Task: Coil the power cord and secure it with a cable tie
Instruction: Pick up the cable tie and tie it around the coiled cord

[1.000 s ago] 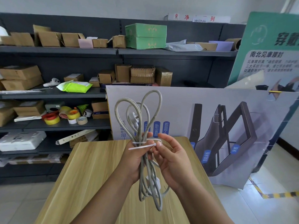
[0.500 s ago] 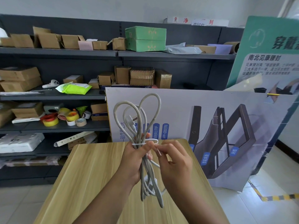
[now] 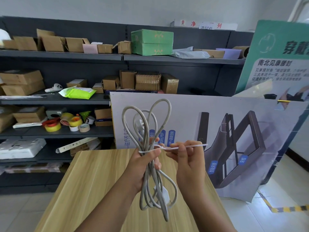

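A grey power cord (image 3: 145,124) is coiled into long loops and held upright above the wooden table (image 3: 93,186). My left hand (image 3: 142,164) grips the bundle at its middle. A white cable tie (image 3: 189,146) is wrapped around the bundle just above my left thumb, and its tail sticks out to the right. My right hand (image 3: 187,161) pinches that tail between thumb and fingers. A white plug (image 3: 161,192) hangs among the lower loops; another white plug end (image 3: 139,123) shows inside the upper loops.
A printed poster board (image 3: 217,124) leans behind the table's far edge. Dark shelving (image 3: 63,56) at the back holds cardboard boxes, green boxes (image 3: 152,41) and tape rolls (image 3: 66,122). A green sign (image 3: 280,56) stands at the right. Tiled floor lies to the right.
My right hand has moved to the right, drawing the cable tie's tail out sideways; the tie loop now sits tighter around the cord. The left hand keeps its grip.
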Action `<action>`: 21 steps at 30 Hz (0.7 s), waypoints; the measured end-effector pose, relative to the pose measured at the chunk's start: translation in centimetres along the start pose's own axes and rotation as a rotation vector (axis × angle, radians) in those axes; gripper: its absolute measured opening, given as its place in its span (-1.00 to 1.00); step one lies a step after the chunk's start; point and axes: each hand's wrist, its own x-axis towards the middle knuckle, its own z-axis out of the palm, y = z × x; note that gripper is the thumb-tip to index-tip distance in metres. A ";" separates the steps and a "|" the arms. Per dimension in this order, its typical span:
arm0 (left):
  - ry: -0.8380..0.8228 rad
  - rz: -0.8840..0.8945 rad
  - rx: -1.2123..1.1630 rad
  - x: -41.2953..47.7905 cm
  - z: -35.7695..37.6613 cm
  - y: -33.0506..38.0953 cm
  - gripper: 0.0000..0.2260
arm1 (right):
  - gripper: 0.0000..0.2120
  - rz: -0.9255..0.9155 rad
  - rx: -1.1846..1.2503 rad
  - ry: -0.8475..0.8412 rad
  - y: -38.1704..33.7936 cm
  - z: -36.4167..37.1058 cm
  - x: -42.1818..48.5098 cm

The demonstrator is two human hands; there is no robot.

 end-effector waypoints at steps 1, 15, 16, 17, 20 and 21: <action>-0.023 -0.001 -0.017 0.0 0.2 -0.1 -0.63 | -0.84 0.039 0.022 0.013 0.0 0.0 0.2; 0.121 0.090 0.259 0.2 0.4 -0.7 -0.97 | -0.85 0.366 0.170 0.119 1.4 -0.2 0.9; 0.129 0.104 0.261 0.3 0.5 -0.8 -0.92 | -0.86 0.365 0.168 0.123 1.5 -0.2 0.9; 0.135 0.108 0.252 0.4 0.5 -0.7 -0.87 | -0.86 0.364 0.166 0.126 1.7 -0.2 0.9; 0.166 0.101 0.195 0.7 0.5 -0.4 -0.81 | -0.87 0.337 0.155 0.137 2.1 0.0 0.7; 0.183 0.088 0.174 0.9 0.4 -0.4 -0.82 | -0.87 0.321 0.157 0.148 2.1 0.1 0.8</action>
